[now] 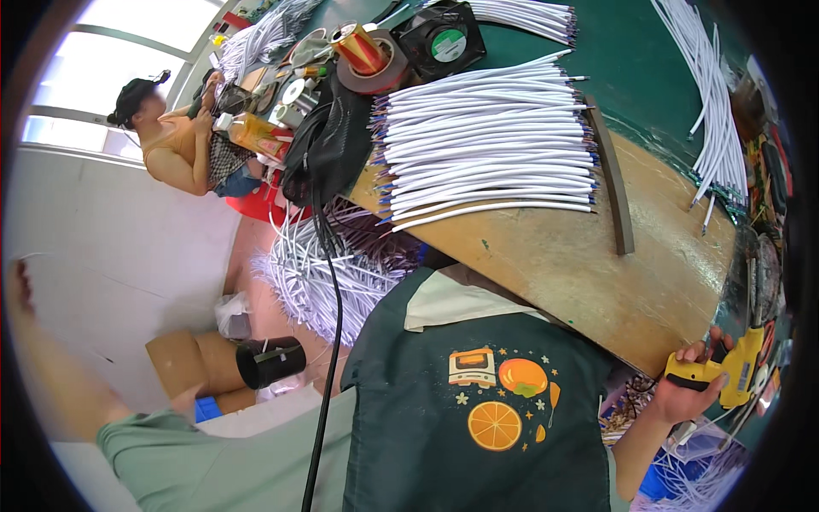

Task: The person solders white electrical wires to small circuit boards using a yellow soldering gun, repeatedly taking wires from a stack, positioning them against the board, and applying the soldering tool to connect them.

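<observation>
White wall (111,222) backs the left hand (23,288) at nine o'clock (blurred: cannot tell its grip). White cables (486,141) lie at one; at four, the right hand (680,399) curls round a yellow gun-shaped tool (739,375), which a loosened grip could drop.

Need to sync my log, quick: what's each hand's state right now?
Left hand: can't tell if open or closed; blurred at the picture's left edge.
Right hand: closed, holding the yellow tool by its handle.
</observation>
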`<state>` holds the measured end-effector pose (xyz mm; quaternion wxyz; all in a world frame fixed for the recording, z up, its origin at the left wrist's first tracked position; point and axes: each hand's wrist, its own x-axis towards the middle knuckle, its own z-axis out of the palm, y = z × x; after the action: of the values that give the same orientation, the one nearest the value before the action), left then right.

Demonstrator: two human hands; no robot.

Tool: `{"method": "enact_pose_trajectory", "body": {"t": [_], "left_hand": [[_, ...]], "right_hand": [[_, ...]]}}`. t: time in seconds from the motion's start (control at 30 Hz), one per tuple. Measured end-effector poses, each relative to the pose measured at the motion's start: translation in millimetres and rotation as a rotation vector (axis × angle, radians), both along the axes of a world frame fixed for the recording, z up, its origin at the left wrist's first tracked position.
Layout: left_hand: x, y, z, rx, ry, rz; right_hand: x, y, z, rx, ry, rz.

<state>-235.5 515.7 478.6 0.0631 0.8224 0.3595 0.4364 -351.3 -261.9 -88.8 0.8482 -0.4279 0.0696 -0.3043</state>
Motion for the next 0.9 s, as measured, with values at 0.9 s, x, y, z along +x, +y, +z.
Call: {"method": "enact_pose_trajectory", "body": {"t": [0.9], "left_hand": [[179.7, -363.7, -343.2, -0.411, 0.473, -1.487]], "right_hand": [[4.7, 23.0, 15.1, 0.013, 0.08, -0.138]]}}
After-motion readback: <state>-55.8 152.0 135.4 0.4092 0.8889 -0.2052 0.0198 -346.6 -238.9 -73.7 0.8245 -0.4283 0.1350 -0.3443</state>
